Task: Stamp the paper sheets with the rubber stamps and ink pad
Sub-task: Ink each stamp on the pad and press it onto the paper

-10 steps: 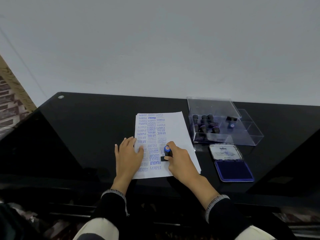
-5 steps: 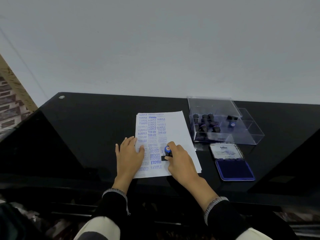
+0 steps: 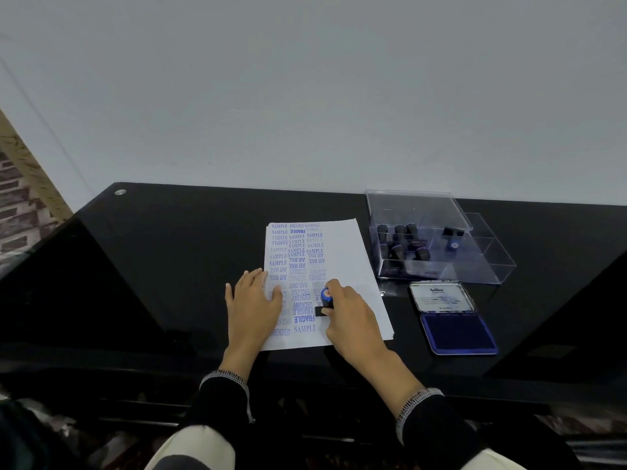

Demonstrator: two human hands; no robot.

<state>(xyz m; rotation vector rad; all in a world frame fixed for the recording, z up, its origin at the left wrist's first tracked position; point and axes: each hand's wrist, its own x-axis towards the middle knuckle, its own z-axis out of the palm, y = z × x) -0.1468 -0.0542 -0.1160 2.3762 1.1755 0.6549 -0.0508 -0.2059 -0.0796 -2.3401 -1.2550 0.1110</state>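
A stack of white paper sheets [image 3: 342, 256] lies on the black table, its left half covered with blue stamped words. My left hand [image 3: 252, 305] rests flat on the sheet's left edge. My right hand [image 3: 349, 317] grips a rubber stamp [image 3: 326, 299] with a blue top and black base, its base down on the paper's lower middle. To the right, an open ink pad [image 3: 456, 330] shows its dark blue pad below its raised lid.
A clear plastic box [image 3: 481, 262] at the back right holds several dark stamps on its left side and one stamp [image 3: 453, 237] in a middle compartment. Its transparent lid leans behind. The glossy black table [image 3: 169, 252] ends at a grey wall.
Both hands and the stamp stay almost in place on the paper. The view shifts only slightly.
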